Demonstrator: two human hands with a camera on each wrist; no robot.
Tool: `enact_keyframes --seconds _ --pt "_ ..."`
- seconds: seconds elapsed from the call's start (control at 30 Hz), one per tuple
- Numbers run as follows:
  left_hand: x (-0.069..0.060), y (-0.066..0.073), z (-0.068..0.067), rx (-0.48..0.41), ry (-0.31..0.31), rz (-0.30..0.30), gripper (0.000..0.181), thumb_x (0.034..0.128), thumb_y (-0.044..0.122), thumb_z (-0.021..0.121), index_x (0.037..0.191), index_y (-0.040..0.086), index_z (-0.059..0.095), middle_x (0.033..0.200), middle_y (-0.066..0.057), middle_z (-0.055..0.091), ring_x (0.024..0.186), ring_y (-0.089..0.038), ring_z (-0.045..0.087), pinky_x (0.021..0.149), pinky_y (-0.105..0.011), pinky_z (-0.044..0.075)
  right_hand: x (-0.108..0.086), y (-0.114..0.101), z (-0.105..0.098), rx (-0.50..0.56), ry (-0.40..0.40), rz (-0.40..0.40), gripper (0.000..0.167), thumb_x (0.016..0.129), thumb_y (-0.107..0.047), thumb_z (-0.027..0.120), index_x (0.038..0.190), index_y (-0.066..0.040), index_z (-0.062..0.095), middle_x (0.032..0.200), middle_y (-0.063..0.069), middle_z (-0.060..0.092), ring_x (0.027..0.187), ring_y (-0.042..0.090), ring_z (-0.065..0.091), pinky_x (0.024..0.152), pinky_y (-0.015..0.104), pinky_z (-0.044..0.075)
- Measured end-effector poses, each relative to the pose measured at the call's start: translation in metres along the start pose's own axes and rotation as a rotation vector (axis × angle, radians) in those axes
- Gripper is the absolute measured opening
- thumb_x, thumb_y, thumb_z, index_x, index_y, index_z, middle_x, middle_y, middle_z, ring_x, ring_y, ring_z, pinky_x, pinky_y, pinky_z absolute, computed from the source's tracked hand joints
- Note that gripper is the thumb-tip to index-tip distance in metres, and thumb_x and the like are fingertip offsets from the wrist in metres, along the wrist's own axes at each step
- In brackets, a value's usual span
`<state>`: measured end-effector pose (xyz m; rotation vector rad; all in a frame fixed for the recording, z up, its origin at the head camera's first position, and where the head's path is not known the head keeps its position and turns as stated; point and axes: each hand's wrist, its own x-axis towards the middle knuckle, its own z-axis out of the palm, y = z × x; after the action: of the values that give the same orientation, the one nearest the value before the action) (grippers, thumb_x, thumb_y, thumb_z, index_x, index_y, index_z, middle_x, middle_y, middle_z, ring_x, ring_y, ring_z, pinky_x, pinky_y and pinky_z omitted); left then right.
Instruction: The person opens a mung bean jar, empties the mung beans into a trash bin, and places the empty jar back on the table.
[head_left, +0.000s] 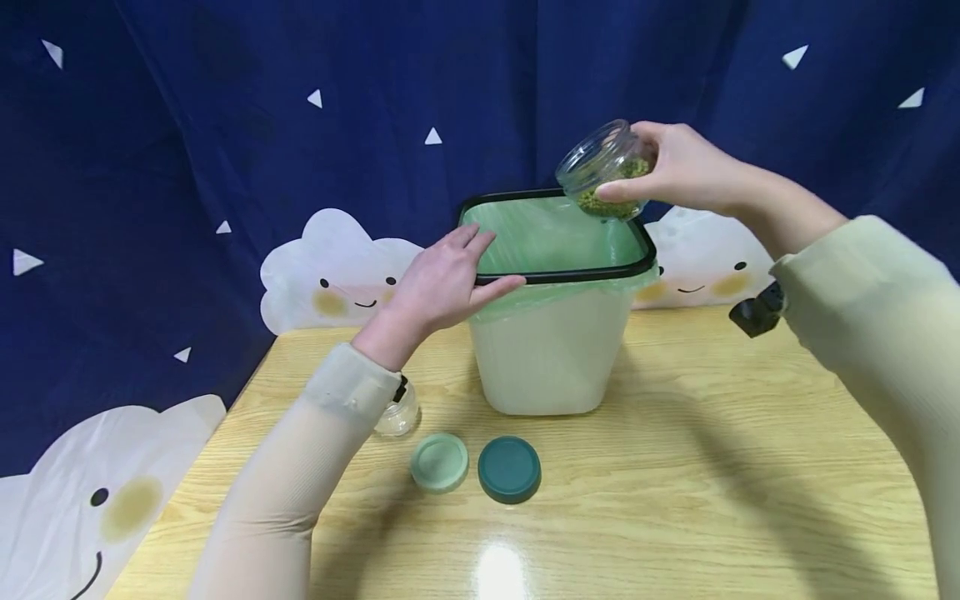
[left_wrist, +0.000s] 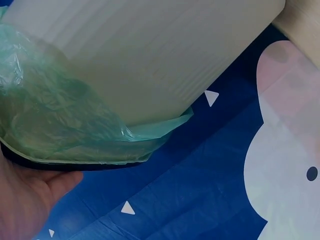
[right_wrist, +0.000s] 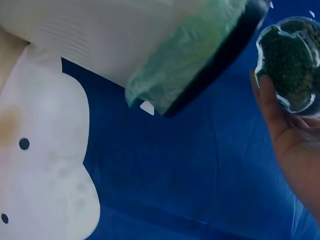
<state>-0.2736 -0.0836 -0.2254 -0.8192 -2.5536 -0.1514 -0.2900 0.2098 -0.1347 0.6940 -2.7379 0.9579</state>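
Observation:
A white trash can (head_left: 551, 350) with a black rim (head_left: 577, 276) and a green bag liner (head_left: 536, 237) stands on the table. My left hand (head_left: 450, 279) rests on the left corner of the rim, its fingers fairly straight; the left wrist view shows the fingers (left_wrist: 62, 185) against the dark rim. Above the can's right side my right hand (head_left: 686, 167) grips a clear glass jar (head_left: 596, 158), tilted with its mouth toward the left. Small green granules (head_left: 611, 200) lie inside the jar, also visible through its base in the right wrist view.
On the table (head_left: 675, 500) in front of the can lie a light green lid (head_left: 439, 462) and a dark teal lid (head_left: 509, 469). A small clear jar (head_left: 397, 417) stands partly behind my left wrist. A blue curtain (head_left: 450, 67) with white clouds hangs behind.

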Motion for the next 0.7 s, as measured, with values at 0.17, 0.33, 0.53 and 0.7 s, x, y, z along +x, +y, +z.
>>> enact_keyframes --seconds 0.17,0.33,0.53,0.7 --pt "0.001 -0.001 -0.001 -0.003 0.011 -0.002 0.079 0.0911 0.064 0.050 0.139 0.001 0.049 0.139 -0.019 0.049 0.129 -0.030 0.045 0.104 -0.043 0.040 0.016 -0.009 -0.003 -0.056 -0.033 -0.002 0.065 0.084 -0.038 0.075 0.128 0.001 0.047 0.108 0.015 0.056 0.091 0.025 0.046 0.077 0.034 0.039" --pt "0.000 0.001 -0.002 -0.010 0.003 -0.016 0.082 0.0903 0.066 0.050 0.140 0.002 0.048 0.142 -0.019 0.047 0.132 -0.031 0.043 0.105 -0.044 0.039 0.030 -0.019 -0.007 -0.075 -0.095 0.005 0.068 0.083 -0.039 0.075 0.130 0.002 0.045 0.108 0.014 0.054 0.095 0.024 0.046 0.088 0.040 0.037" --pt "0.000 0.003 -0.003 -0.017 -0.008 -0.026 0.083 0.0900 0.067 0.049 0.142 0.002 0.046 0.144 -0.019 0.045 0.133 -0.031 0.041 0.106 -0.044 0.038 0.043 -0.027 -0.016 -0.112 -0.144 0.041 0.070 0.084 -0.040 0.073 0.131 0.001 0.041 0.108 0.014 0.048 0.096 0.026 0.042 0.084 0.041 0.036" --pt "0.000 0.004 -0.004 -0.016 -0.024 -0.039 0.084 0.0897 0.068 0.049 0.143 0.003 0.045 0.145 -0.019 0.044 0.134 -0.031 0.041 0.106 -0.044 0.038 0.051 -0.032 -0.024 -0.117 -0.141 0.066 0.073 0.084 -0.039 0.073 0.135 0.001 0.038 0.112 0.012 0.048 0.093 0.025 0.045 0.074 0.030 0.041"
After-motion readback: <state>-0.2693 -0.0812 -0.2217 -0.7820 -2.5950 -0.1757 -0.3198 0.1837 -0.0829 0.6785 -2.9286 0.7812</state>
